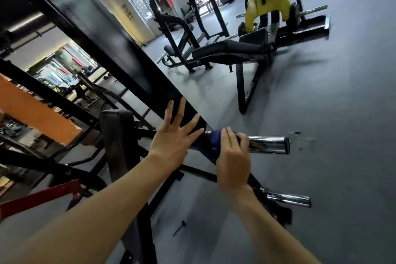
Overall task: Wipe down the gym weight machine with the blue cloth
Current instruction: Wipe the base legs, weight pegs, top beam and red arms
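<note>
The left hand point(174, 135) lies flat against the black frame beam point(111, 49) of the weight machine, fingers spread and straight. The right hand point(233, 163) grips the blue cloth point(214, 138), which is wrapped around the inner end of the upper chrome peg point(267, 144), at its junction with the beam. A second chrome peg point(289, 199) projects lower down. A black bench point(227, 49) stands well apart on the grey floor point(342, 103).
</note>
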